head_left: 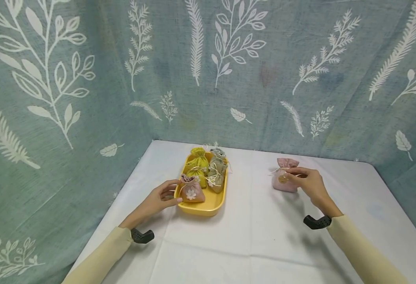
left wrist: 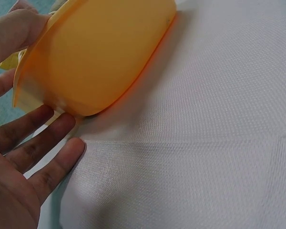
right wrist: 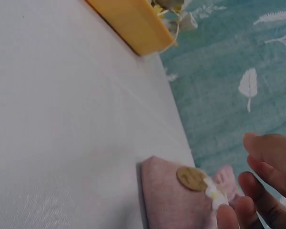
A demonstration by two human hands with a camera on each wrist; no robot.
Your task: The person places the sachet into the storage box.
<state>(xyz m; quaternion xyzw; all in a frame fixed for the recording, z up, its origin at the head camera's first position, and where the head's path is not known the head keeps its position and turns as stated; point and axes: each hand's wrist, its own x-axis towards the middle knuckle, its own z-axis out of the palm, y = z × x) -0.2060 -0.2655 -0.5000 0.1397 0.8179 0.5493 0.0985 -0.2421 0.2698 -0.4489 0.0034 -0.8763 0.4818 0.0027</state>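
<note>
My left hand (head_left: 160, 197) is at the left side of a yellow plastic basket (head_left: 208, 212). Its thumb and index finger touch the rim, while the other fingers spread along the outer wall (left wrist: 100, 52). Beside those fingertips, inside the basket, sits a dusty-pink drawstring pouch (head_left: 197, 193) with a white flower. On the right, a light-pink drawstring pouch (head_left: 282, 185) stands on the table, bearing a round tan tag (right wrist: 192, 179) and a white flower (right wrist: 215, 193). My right hand (head_left: 309, 184) is at its neck, thumb and fingers apart in the right wrist view.
Yellow-green pouches (head_left: 197, 162) and grey-green pouches (head_left: 216, 169) fill the back of the basket. A white cloth (head_left: 229, 244) covers the table. Patterned teal curtains (head_left: 265, 79) hang behind and at the sides.
</note>
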